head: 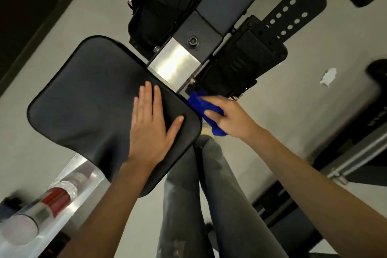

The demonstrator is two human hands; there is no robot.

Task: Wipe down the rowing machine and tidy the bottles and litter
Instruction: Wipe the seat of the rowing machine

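We stand over a pale, smooth floor [314,98] with dark gym equipment at the right edge. Our left hand [150,128] lies flat, fingers straight, on the black padded seat [83,94] of the rowing machine. Our right hand [228,118] grips a bunched blue cloth [198,103] just beside the seat's edge, by the brushed steel rail [176,63] and the perforated footrest [293,16]. A torn white paper scrap [328,76] lies on the floor to the right. A clear bottle [56,197] lies on the rail at lower left; its red label is too blurred to read.
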